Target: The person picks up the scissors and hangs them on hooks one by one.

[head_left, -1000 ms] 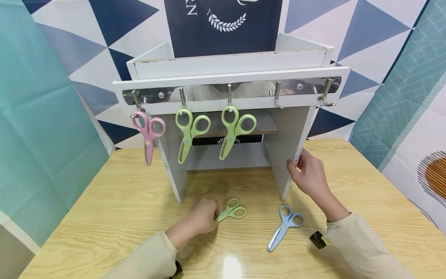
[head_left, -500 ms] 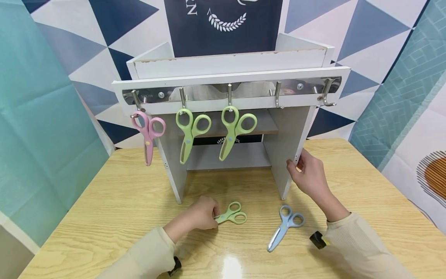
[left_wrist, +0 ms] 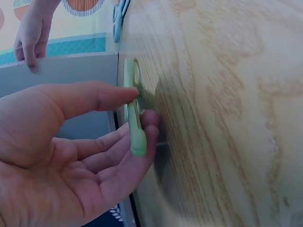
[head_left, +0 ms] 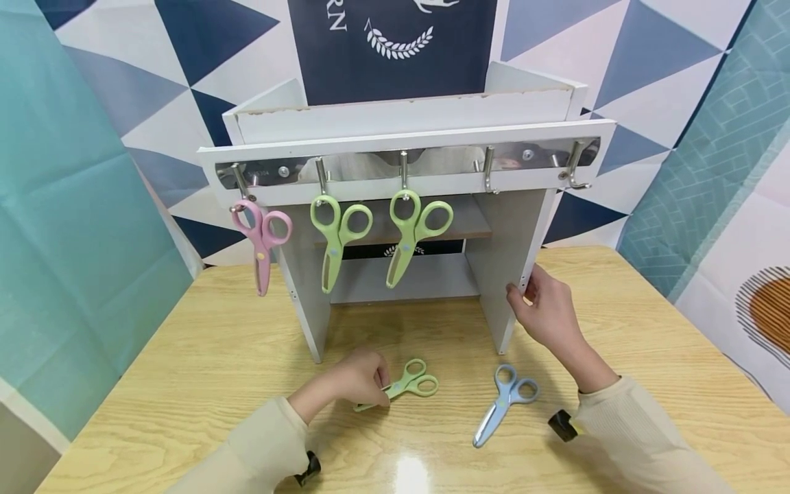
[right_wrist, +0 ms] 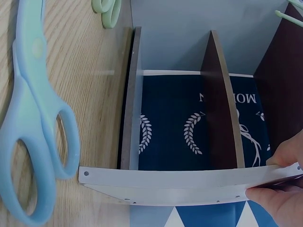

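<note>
My left hand pinches a pair of green scissors between thumb and fingers, close over the wooden table. Their handle loops point right, and the blade tip pokes out beneath the hand. On the right, my right hand grips the front edge of the white shelf unit's side panel. Blue scissors lie on the table between the hands, loops toward the shelf. Pink scissors and two more green ones, the left pair and the middle pair, hang from hooks.
A metal hook rail runs across the shelf's front above the hands. Its two right hooks, one beside the other, hold nothing. Wooden tabletop surrounds the unit, with patterned cloth behind it.
My left hand has shifted slightly left, and the green scissors have turned a little, with their blade tip now showing past the hand. The right hand stays on the panel.
</note>
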A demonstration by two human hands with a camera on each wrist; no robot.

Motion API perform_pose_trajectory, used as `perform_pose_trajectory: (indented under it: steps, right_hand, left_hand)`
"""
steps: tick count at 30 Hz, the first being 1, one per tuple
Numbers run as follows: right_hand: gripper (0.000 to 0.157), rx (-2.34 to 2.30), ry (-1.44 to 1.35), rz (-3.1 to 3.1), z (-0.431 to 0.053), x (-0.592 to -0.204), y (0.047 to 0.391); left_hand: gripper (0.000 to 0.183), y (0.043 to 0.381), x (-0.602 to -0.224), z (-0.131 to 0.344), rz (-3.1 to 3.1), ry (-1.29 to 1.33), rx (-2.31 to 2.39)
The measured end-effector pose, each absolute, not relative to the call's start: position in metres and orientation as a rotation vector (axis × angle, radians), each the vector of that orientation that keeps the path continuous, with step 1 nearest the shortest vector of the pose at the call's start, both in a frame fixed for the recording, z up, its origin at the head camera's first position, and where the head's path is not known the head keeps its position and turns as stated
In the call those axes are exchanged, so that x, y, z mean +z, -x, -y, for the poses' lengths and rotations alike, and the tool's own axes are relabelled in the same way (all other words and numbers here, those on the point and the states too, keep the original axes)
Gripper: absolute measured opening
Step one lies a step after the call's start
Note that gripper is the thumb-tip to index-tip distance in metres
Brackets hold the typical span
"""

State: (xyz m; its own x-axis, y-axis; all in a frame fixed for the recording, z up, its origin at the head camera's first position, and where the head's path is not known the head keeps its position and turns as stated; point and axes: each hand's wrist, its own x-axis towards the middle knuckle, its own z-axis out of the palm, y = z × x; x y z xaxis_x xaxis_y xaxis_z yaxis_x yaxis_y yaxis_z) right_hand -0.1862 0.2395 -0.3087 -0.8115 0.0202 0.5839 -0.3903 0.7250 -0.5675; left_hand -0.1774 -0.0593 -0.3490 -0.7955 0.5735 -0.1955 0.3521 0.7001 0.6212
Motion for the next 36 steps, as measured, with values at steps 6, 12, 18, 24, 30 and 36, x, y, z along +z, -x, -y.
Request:
perform_pose_trajectory:
  steps: [6, 12, 18, 24, 30, 36]
  right_hand:
    - [0.026, 0.959, -0.28, 2.363, -0.24, -0.309, 0.186]
    - [0.025, 0.959, -0.277, 2.364, -0.24, -0.309, 0.186]
    - [0.026, 0.957, -0.282, 2.366, -0.24, -0.309, 0.187]
    - [0.024, 0.957, -0.285, 2.367, -0.239, -0.309, 0.187]
    - [0.027, 0.979, -0.292, 2.369, -0.239, -0.308, 0.187]
    - [0.025, 0.964, -0.285, 2.373, -0.239, -0.307, 0.186]
  left_hand:
    - [0.022, 0.178, -0.35, 0.059, -2.439, -0.715, 0.771]
    - [0.023, 0.176, -0.355, 0.059, -2.116, -0.494, 0.989]
    - [0.013, 0.177, -0.362, 0.058, -1.82, -0.358, 1.192]
    - [0.027, 0.173, -0.37, 0.058, -1.571, -0.3, 1.259]
    - [0.033, 0.167, -0.372, 0.055, -1.411, -0.227, 1.331]
    - [0.032, 0.166, -0.37, 0.057, -1.372, -0.215, 1.387]
